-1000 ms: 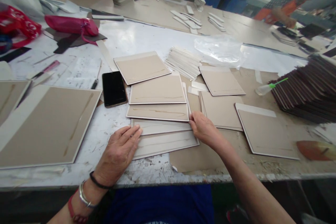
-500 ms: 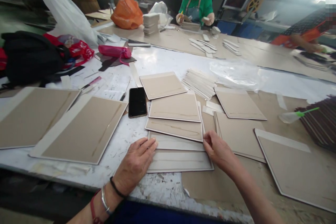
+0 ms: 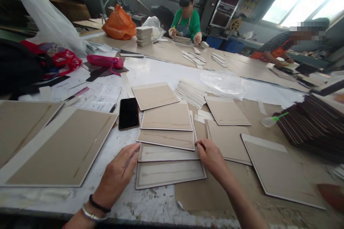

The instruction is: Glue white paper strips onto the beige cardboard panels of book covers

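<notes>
Several beige cardboard panels (image 3: 166, 116) with white edges lie overlapped in a column before me. My left hand (image 3: 118, 175) lies flat with fingers out, its tips touching the left edge of the second-nearest panel (image 3: 166, 153). My right hand (image 3: 211, 157) rests at that panel's right edge, fingers curled against the edge of the card above it. The nearest panel (image 3: 169, 173) lies between both wrists. A black phone (image 3: 128, 113) sits left of the column.
Two large panels (image 3: 64, 148) lie at left, more panels (image 3: 276, 168) at right beside a dark stack (image 3: 314, 125) and a green-tipped glue bottle (image 3: 272, 120). White strips (image 3: 190, 93), a plastic bag (image 3: 224, 82), and a pink pouch (image 3: 104, 61) are behind. Two persons work at the far side.
The view has tilted upward, showing more of the room. Both hands stay at the panel column's edges; the left hand has slid slightly back and left.
</notes>
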{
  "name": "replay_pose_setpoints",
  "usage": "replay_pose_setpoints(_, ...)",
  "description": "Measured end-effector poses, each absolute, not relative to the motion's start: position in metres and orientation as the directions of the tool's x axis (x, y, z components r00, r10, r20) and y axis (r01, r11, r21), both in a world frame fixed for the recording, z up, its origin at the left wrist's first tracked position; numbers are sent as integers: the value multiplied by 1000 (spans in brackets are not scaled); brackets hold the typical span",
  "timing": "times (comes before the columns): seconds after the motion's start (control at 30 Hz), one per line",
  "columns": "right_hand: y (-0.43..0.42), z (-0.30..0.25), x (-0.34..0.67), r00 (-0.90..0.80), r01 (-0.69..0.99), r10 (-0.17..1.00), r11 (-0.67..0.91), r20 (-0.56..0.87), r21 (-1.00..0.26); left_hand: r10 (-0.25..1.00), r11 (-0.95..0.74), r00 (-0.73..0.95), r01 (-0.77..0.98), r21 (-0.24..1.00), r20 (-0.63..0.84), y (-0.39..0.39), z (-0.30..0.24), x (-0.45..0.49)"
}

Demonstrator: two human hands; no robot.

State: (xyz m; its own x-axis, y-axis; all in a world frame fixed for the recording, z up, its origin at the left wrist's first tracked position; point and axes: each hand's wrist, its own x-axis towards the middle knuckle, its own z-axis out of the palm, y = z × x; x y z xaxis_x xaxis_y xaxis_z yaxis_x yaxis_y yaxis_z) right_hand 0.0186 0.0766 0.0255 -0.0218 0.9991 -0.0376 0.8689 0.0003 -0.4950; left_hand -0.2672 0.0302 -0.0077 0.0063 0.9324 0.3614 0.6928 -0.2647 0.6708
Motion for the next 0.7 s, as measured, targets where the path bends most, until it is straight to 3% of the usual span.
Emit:
replay_pose_setpoints(0.1,80,29,19,10,827,994,-70,-109,-558,972,91,-231,525,847,39,50,6,-269)
replay_pose_setpoints(0.2,83,31,21,53,715,978,-177,-200,-677,953,256,-254,382,888,-166,69,17,-268)
replay_pose_setpoints(0.3,83,32,20,87,487,933,-345,-348,-802,940,312,-239,302,901,-245,81,21,-268)
replay_pose_setpoints(0.4,82,34,15,96,332,900,-431,-425,-839,917,360,-252,189,914,-309,87,20,-269)
replay_pose_setpoints(0.7,61,41,26,60,156,883,-469,-466,-869,877,461,-148,-14,887,-458,54,39,-264)
